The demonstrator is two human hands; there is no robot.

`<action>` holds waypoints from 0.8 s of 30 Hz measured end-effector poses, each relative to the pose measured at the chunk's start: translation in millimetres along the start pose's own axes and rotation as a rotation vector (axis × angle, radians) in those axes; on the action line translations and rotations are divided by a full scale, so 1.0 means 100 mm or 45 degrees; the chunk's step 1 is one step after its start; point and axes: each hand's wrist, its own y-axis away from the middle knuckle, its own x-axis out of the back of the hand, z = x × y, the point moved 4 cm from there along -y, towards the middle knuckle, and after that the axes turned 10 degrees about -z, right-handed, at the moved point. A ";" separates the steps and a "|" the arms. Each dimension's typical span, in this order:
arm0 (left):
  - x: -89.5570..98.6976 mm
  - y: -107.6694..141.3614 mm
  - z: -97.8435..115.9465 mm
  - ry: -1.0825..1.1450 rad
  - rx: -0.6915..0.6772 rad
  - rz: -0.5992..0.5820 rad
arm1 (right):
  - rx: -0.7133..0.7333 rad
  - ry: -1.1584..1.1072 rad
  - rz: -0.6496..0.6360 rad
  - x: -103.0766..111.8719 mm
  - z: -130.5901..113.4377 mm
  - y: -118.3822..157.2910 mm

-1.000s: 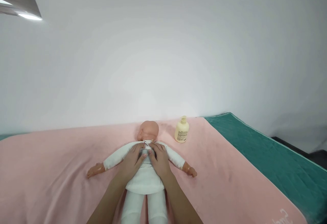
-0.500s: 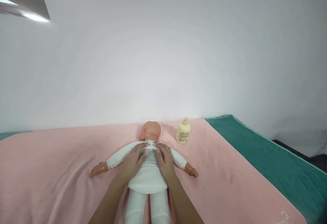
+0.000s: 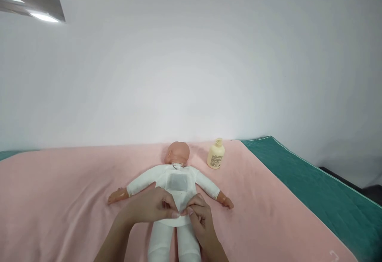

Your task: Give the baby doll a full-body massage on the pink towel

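A baby doll (image 3: 176,198) with a white cloth body lies stretched out, the bare back of its head toward the wall and its arms spread. A grey rectangular panel (image 3: 178,182) is set in its upper back. Over the doll's lower back, my left hand (image 3: 158,206) is closed in a pinch, thumb and forefinger on the white cloth. My right hand (image 3: 199,218) pinches the cloth just beside it, the fingertips of both hands almost meeting. What lies right between the fingertips is mostly hidden.
A pale yellow pump bottle (image 3: 216,154) stands right of the doll's head. Beneath everything spreads a pink blanket (image 3: 256,202), with a green cover (image 3: 310,186) showing at the right. A white wall (image 3: 185,67) rises behind.
Both hands have moved down from the doll's upper back to its lower back. Their fingers, flat before, are now closed in pinches. The grey panel is uncovered.
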 end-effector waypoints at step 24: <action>-0.04 -0.13 -0.18 0.104 0.079 -0.152 | -0.245 0.117 -0.022 -0.05 0.16 -0.05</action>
